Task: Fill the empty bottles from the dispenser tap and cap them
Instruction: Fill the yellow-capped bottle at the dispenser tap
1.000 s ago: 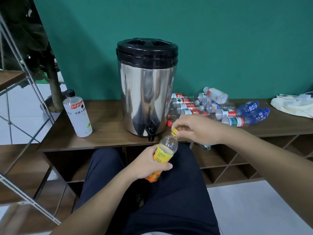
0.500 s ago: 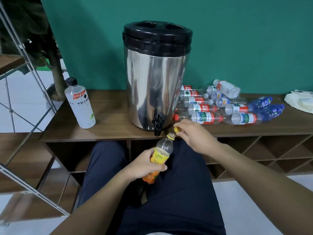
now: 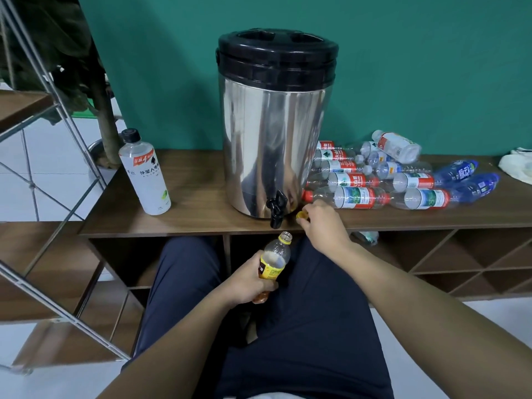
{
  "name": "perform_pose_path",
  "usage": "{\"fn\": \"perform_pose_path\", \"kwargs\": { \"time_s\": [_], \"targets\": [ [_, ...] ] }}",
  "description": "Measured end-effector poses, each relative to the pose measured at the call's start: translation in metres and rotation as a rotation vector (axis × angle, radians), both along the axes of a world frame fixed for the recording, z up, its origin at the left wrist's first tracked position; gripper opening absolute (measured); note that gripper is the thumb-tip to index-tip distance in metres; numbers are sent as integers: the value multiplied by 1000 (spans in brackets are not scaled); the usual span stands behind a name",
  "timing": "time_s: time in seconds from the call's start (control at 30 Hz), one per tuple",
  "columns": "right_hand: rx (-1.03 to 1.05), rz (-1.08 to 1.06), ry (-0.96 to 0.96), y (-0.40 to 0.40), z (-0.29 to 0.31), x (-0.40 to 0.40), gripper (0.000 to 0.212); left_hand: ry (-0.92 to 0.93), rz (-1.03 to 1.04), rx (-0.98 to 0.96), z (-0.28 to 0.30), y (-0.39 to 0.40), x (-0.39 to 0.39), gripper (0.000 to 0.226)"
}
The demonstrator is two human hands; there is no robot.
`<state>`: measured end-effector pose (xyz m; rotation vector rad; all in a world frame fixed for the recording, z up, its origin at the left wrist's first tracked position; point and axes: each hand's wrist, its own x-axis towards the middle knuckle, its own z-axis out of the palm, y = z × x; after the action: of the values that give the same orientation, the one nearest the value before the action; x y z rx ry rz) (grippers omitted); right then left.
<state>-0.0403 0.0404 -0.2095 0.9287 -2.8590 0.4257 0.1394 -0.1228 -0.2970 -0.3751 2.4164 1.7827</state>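
Below tap [image 3: 275, 208], left grip [image 3: 250, 280] clasping uncapped bottle [image 3: 274, 262], right grip [image 3: 322, 223] seemingly pinching yellow cap [image 3: 302, 215] beside dispenser [image 3: 273, 133]

Both forearms bare, no sleeves, watch or rings showing. Dark navy trousers [image 3: 302, 326], plain fabric; sliver of white garment [image 3: 273, 396] below the trousers.

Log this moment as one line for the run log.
stage: bottle uncapped, unfilled | left hand: grips yellow-label bottle below tap | right hand: holds yellow cap at shelf edge
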Motion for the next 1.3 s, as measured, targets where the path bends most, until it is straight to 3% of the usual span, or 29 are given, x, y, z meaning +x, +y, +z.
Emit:
{"fn": "perform_pose_path", "kwargs": {
  "time_s": [0.23,0.4,0.5,0.7,0.8,0.87,1.0,1.07,1.23,1.3],
  "targets": [
    [-308,61,8,10,25,25,24,54,85,111,-7,0,-1,57],
    [-583,154,-252,-6,73,63,42,93,140,120,-5,2,-3,55],
    [-607,206,-315,-16,91,75,52,108,144,118,-2,3,-2,55],
    [-415,261,-140,-21,85,69,32,86,142,133,-5,6,-3,62],
    [-475,216,-166,-21,80,68,31,75,150,107,-5,6,-4,66],
    [-579,141,-297,-22,77,65,33,62,155,94,-7,5,-5,65],
    [-964,-52,-869,-22,61,61,27,51,170,103,-11,4,-7,60],
    [-1074,-80,-1046,-18,51,61,24,53,169,103,-11,4,-8,55],
    [-1006,-97,-878,-8,15,67,65,70,183,125,-10,6,-7,49],
    [-965,-94,-785,-4,-7,73,68,86,183,119,-9,6,-6,49]
  ]
}}
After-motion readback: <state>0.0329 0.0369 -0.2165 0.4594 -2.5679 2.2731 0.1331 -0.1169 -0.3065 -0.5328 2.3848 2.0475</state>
